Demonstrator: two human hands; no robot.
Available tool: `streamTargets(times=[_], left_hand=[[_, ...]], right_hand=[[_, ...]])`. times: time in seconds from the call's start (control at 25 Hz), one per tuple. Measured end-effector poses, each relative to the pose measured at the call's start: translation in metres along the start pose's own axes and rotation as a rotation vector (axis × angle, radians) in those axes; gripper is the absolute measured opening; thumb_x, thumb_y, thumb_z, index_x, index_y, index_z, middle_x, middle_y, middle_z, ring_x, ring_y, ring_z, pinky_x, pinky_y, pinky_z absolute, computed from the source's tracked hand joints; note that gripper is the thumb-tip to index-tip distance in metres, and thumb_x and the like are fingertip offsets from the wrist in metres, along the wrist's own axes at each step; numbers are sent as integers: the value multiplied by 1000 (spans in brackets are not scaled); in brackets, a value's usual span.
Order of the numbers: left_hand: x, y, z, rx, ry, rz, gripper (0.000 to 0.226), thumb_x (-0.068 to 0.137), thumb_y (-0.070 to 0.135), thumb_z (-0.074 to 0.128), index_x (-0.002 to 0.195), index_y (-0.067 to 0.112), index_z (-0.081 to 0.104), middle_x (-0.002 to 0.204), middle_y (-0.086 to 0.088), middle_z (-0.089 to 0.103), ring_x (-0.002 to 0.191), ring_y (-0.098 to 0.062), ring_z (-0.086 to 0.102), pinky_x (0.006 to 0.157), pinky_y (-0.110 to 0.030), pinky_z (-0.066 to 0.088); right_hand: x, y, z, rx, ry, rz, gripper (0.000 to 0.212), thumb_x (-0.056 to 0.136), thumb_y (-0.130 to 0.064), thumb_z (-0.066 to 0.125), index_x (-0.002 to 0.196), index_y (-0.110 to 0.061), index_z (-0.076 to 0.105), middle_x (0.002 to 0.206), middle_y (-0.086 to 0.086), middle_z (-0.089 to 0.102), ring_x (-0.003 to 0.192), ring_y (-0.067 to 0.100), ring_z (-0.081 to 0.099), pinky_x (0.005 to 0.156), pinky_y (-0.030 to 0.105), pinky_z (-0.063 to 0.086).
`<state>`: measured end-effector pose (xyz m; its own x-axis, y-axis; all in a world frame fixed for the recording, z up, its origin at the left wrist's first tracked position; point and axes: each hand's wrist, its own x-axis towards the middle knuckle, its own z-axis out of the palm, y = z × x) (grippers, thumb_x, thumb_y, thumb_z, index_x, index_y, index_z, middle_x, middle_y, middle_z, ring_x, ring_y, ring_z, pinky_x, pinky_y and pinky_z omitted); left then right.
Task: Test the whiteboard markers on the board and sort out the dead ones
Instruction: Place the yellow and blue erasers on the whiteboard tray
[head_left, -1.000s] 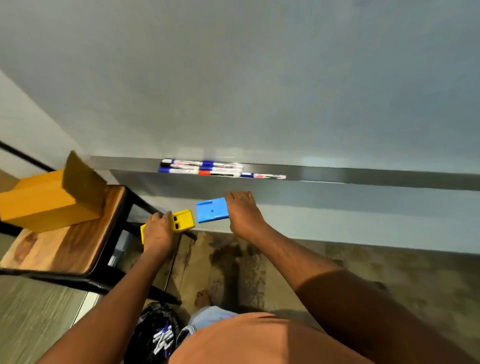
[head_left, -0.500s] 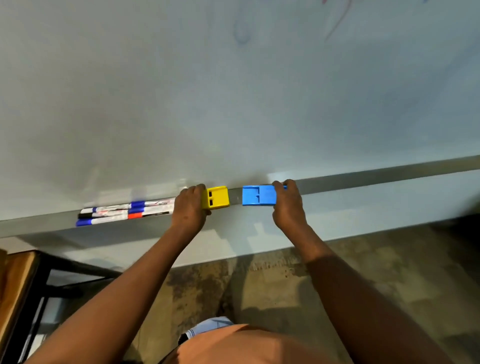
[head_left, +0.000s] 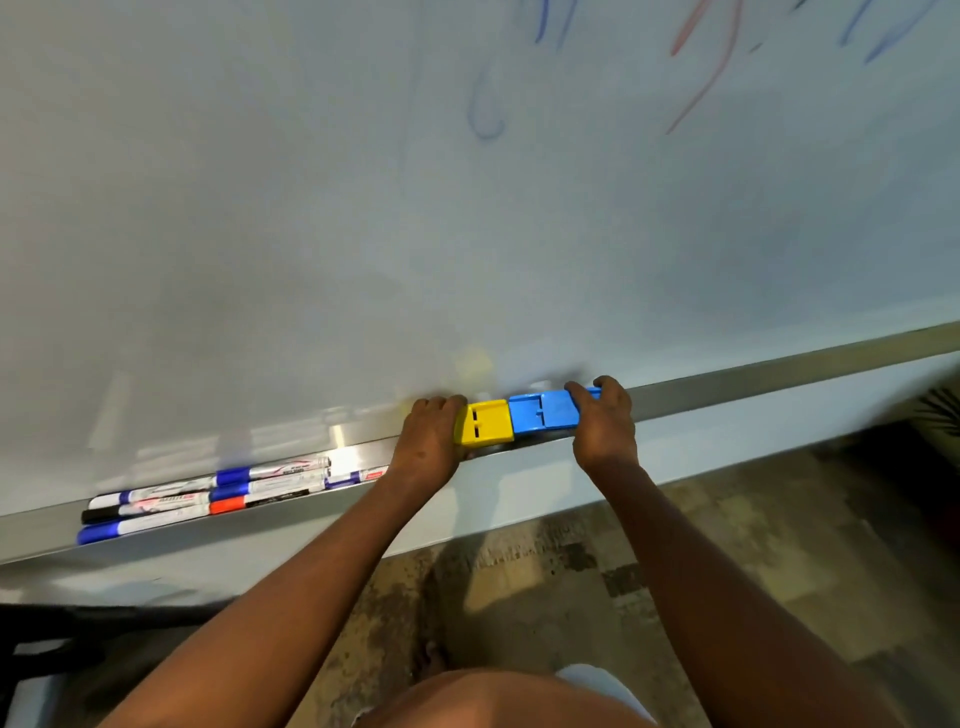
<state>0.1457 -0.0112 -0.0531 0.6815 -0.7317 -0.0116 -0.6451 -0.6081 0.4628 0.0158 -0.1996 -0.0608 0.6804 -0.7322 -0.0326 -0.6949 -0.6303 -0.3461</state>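
Note:
Several whiteboard markers (head_left: 218, 496) with blue, black and red caps lie in a row on the metal ledge (head_left: 753, 379) under the whiteboard (head_left: 311, 208). To their right, my left hand (head_left: 428, 447) grips a yellow block (head_left: 483, 426) standing on the ledge. My right hand (head_left: 602, 421) grips a blue block (head_left: 543, 413) beside it. The two blocks touch end to end. Faint blue and red marker strokes (head_left: 706, 78) show on the board at the upper right.
Below the ledge runs a pale wall strip, then a worn mottled floor (head_left: 571, 571). A dark chair frame (head_left: 78, 639) sits at the lower left. My knee in an orange garment fills the bottom middle.
Both hands carried the blocks from below up onto the ledge. The gap between the yellow and blue blocks has closed. The camera has tilted up, so more of the board shows.

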Motion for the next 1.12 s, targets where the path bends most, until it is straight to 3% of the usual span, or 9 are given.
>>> streamTargets(times=[0.24, 0.68, 0.96, 1.12], left_hand=[[21, 15, 21, -70, -94, -65, 57, 59, 22, 85, 110, 11, 61, 108, -14, 59, 101, -30, 55, 83, -35, 47], [20, 54, 55, 167, 116, -115, 54, 63, 21, 81, 113, 14, 62, 110, -7, 62, 99, -29, 57, 81, -37, 43], [17, 51, 67, 115, 139, -262, 56, 60, 16, 84, 112, 12, 64, 116, -14, 53, 109, -32, 48, 86, -39, 45], [20, 52, 66, 176, 124, -284, 58, 67, 25, 81, 121, 19, 60, 120, -11, 47, 114, -30, 43, 91, -37, 41]], right_hand=[[18, 29, 1, -58, -69, -43, 62, 89, -2, 57, 144, -24, 38, 148, 11, 24, 133, 30, 28, 108, 46, 39], [46, 78, 6, -1, -95, -216, 59, 84, -2, 62, 139, -19, 47, 139, 14, 39, 122, 33, 42, 101, 47, 47], [53, 84, 9, 19, -149, -242, 62, 83, 0, 66, 138, -21, 47, 138, 11, 42, 125, 31, 42, 104, 45, 44], [51, 83, 10, 36, -146, -257, 62, 84, -1, 66, 140, -18, 45, 138, 11, 42, 126, 30, 42, 106, 45, 43]])
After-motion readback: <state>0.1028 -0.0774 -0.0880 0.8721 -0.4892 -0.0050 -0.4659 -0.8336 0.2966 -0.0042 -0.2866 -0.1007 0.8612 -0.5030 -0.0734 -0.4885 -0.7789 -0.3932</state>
